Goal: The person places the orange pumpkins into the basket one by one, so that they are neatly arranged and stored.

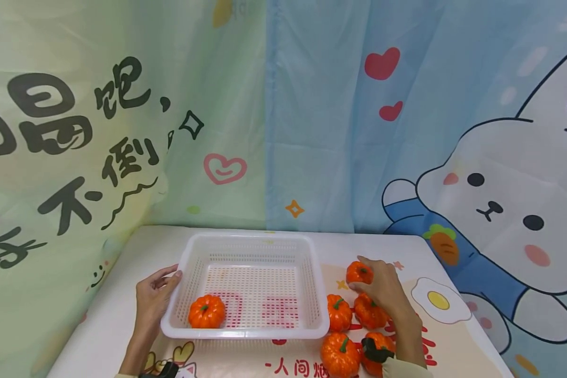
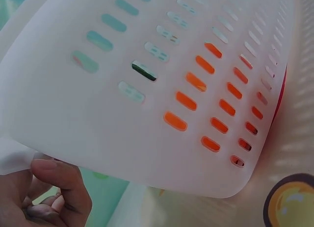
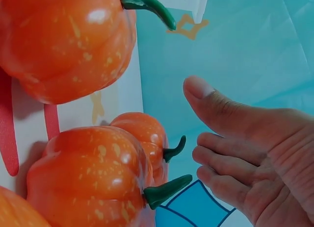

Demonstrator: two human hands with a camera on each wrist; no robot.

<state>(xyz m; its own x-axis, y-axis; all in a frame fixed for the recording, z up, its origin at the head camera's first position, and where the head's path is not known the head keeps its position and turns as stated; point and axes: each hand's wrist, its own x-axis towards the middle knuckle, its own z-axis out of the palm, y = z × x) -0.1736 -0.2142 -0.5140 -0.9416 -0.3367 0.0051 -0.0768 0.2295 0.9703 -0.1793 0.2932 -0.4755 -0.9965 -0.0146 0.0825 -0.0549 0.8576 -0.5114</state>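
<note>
My left hand [image 1: 153, 299] holds the left rim of a white plastic basket [image 1: 245, 334]; in the left wrist view its thumb and curled finger meet at the rim. One orange toy pumpkin [image 1: 207, 312] sits in the basket's near left corner, its colour showing through the slots of the wall [image 2: 98, 124]. My right hand [image 1: 382, 286] is beside the farthest loose pumpkin [image 1: 359, 272], thumb and fingers spread apart. In the right wrist view, a gap separates the fingers from the green stems, and nothing is in that hand.
Right of the basket, several more pumpkins [image 1: 340, 355] cluster on the printed tablecloth [image 1: 283, 359], one pumpkin [image 1: 339, 314] right by the basket's side. Behind the table hangs a printed curtain [image 1: 312, 131]. Dark straps [image 1: 377, 350] circle both wrists.
</note>
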